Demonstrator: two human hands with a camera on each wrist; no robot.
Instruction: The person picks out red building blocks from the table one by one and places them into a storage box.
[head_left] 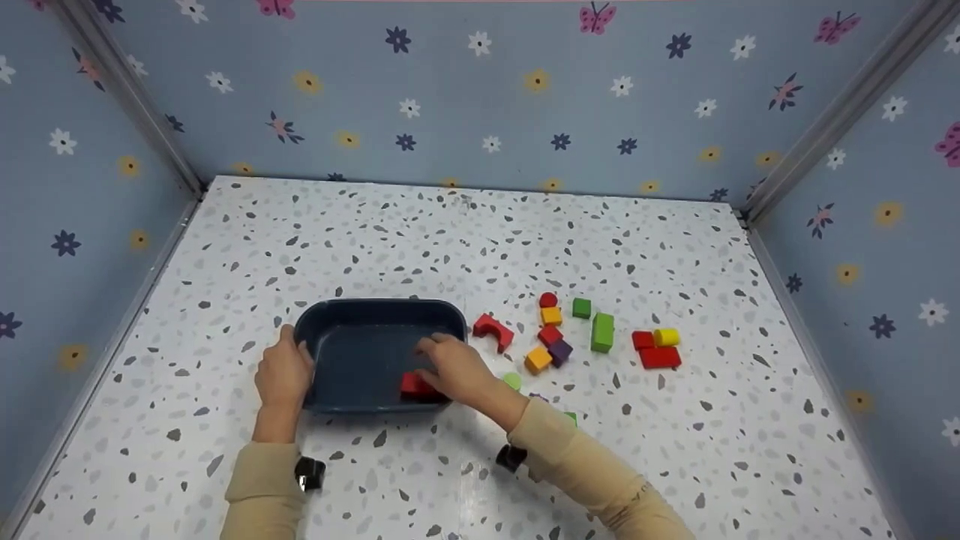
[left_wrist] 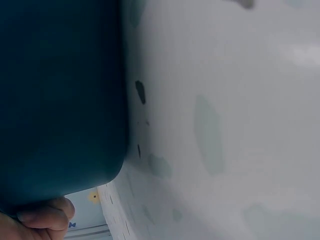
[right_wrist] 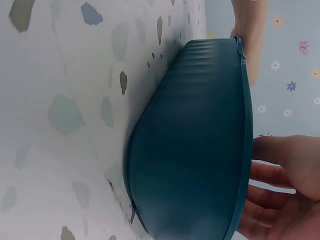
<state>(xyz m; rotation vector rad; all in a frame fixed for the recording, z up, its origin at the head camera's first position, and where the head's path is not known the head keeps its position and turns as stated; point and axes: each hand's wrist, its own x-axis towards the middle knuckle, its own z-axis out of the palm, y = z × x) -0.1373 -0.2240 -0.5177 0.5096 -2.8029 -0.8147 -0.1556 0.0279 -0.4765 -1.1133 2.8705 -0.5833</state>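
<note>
A dark blue plastic bin (head_left: pixel 352 409) sits on the speckled table. My left hand (head_left: pixel 285 371) grips its left wall; the curled fingers (left_wrist: pixel 52 217) show against the bin in the left wrist view. Reaching over the right rim, my right hand (head_left: pixel 457 367) hangs inside the bin with loosely bent, parted fingers (right_wrist: pixel 267 197). Below its thumb lies a red block (head_left: pixel 416 386) on the bin floor, partly covered by the hand. Just outside the right wall lies a red arch block (head_left: pixel 493 332).
Right of the bin lie an orange cube (head_left: pixel 538 360), a purple block (head_left: pixel 559 352), a green block (head_left: pixel 602 333), a yellow cylinder (head_left: pixel 666 337) and a red block (head_left: pixel 660 358). A light green piece (head_left: pixel 512 381) shows beside the right forearm. Flowered walls (head_left: pixel 480 90) enclose the table.
</note>
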